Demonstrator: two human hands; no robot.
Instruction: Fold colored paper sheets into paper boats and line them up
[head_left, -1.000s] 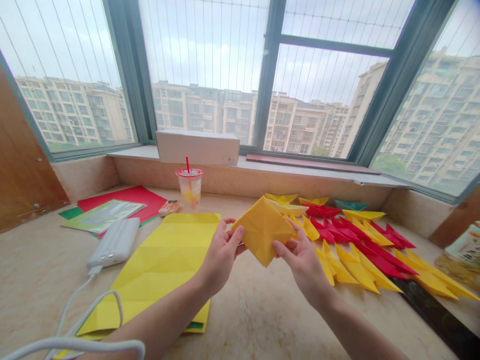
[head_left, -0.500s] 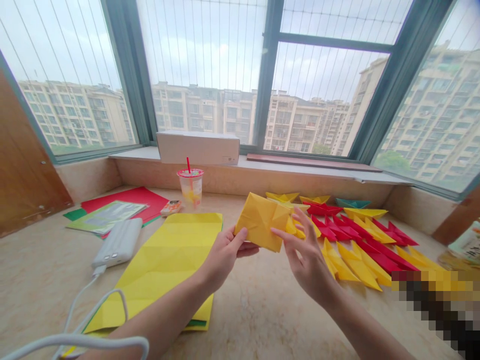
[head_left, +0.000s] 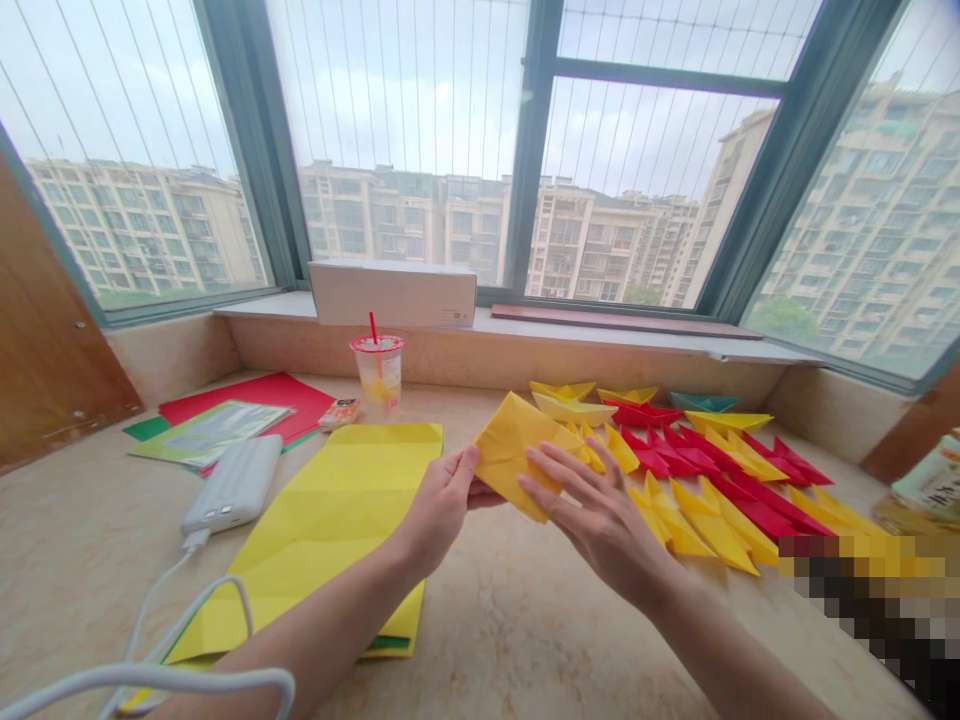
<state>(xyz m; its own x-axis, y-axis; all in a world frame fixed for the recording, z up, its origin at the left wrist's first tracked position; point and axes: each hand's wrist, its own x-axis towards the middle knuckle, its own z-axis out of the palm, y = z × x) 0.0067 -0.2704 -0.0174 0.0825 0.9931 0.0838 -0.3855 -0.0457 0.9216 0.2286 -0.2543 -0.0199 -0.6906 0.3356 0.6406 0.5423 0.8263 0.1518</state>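
Observation:
My left hand (head_left: 441, 508) grips the left edge of a folded yellow paper piece (head_left: 517, 453), which I hold up just above the stone counter (head_left: 510, 620). My right hand (head_left: 600, 522) lies palm down, its spread fingers flat on the paper's right part. Below my left forearm is a large creased yellow paper sheet (head_left: 315, 545). To the right of my right hand stand rows of folded yellow paper pieces (head_left: 712, 530) and red paper pieces (head_left: 697, 462).
A white power bank (head_left: 232, 485) with a white cable, a plastic cup with a red straw (head_left: 379, 375), a red sheet (head_left: 255, 397) and a booklet (head_left: 210, 435) lie at left. A white box (head_left: 391, 293) stands on the window sill. A pixelated patch covers the lower right.
The yellow piece has tilted and dropped lower. My right hand has moved left, going from a fingertip hold at the paper's side to fingers lying flat on it.

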